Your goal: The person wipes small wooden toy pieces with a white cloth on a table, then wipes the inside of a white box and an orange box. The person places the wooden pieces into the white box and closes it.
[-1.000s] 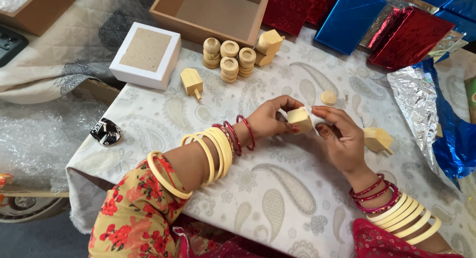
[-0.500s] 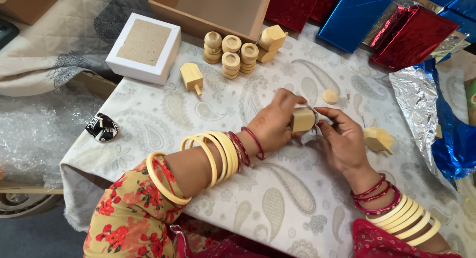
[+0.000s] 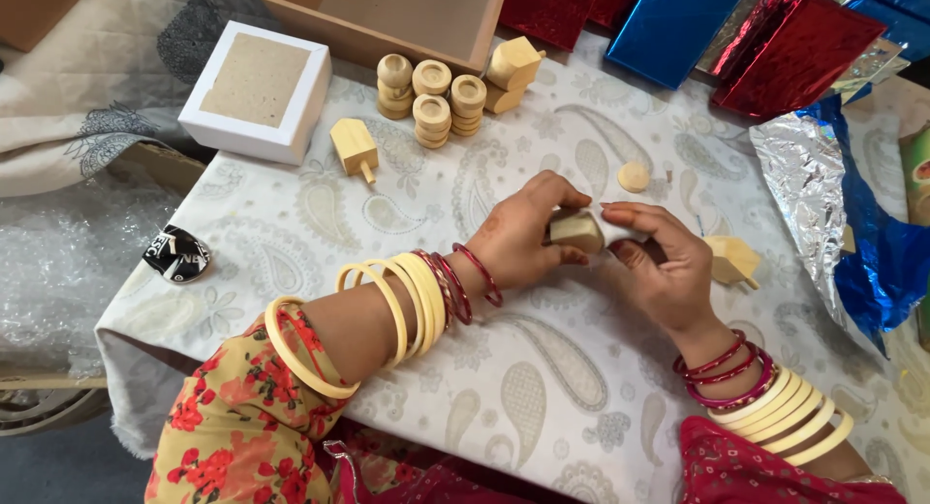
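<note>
While 1.0 s ago held flat-side up, wooden block (image 3: 577,232) now turned on its side. Pinched between left hand (image 3: 518,235) and right hand (image 3: 661,265), fingers pressed together around it; spools (image 3: 431,99) untouched.

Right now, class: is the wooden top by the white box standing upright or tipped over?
Tipped over: the wooden top lies on the tablecloth, stem pointing sideways.

wooden piece (image 3: 577,231) half behind fingers (image 3: 542,199)

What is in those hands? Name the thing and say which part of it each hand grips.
One small pale wooden block, shared by both hands. The left hand pinches its left end; the right hand closes fingers over its right end, which they hide.
</note>
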